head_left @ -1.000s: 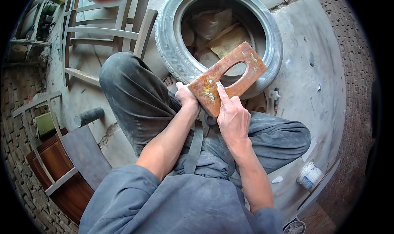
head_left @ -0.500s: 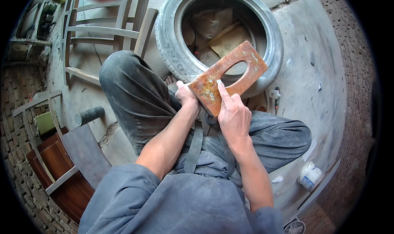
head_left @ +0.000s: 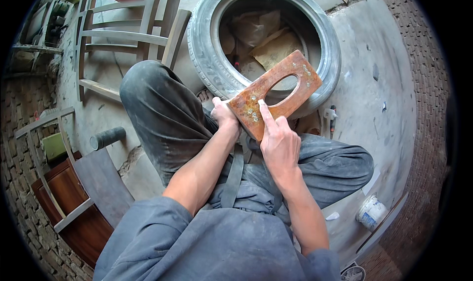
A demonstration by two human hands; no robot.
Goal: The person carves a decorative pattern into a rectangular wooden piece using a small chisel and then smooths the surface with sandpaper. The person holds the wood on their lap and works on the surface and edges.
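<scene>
A flat reddish-brown board (head_left: 241, 106) with a rounded oval cutout and small pale round spots near both ends is held tilted above my lap. My left hand (head_left: 224, 115) is closed on its left corner, with most of the fingers hidden behind it. My right hand (head_left: 281, 140) has its index finger stretched onto the board's face, beside the spots left of the cutout. A whitish patch shows at that fingertip. The other right fingers curl inward, and the thumb is hidden.
A large grey tire (head_left: 199, 49) lies before me with crumpled paper (head_left: 271, 49) inside. Wooden chair frames (head_left: 123, 36) stand at the far left, and a dark cylinder (head_left: 107, 138) lies left. A tool with a white head (head_left: 330, 114) and a white tub (head_left: 372, 212) are on the right.
My right index fingertip has slid slightly down and left across the board, closer to the pale spots. The left hand keeps its hold with the board almost still.
</scene>
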